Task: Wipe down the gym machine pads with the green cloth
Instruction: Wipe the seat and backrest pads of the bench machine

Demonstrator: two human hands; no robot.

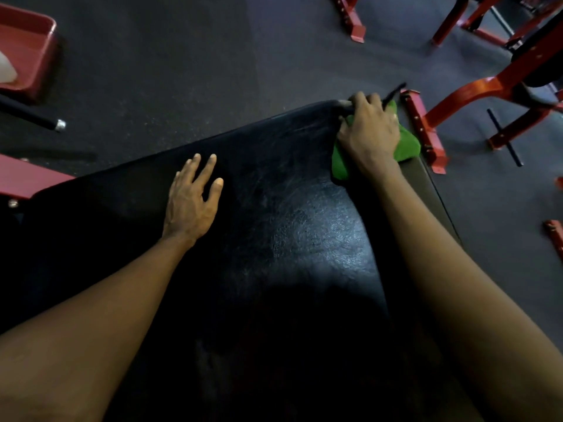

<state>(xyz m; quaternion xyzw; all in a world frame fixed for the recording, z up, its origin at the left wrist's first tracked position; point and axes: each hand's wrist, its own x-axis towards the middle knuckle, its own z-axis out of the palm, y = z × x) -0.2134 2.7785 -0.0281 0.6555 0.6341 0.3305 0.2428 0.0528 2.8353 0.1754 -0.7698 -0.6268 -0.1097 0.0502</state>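
Left hand [190,208], right hand [370,134] and forearms [100,300] bare.

cloth [406,145] on pad's [289,217] far corner, left hand [192,205] mid-pad

Your right hand [368,132] covered most of the green cloth [406,144]; only 2 patches showed, 1 on each side of the grip. How far that hand curled over the far corner of the pad [274,193] could not be seen. Just beyond the grip, a thin dark strip [394,91] was too blurred to name. Nearer you than the grip, the pad lay in deep shadow and ran off the bottom edge, as did your 2 forearms [457,284]. Far left of the grip, a red tray [33,50] and the white thing [6,70] in it were cut by the edge. Right of the grip, the red frames [475,86] were cut too.
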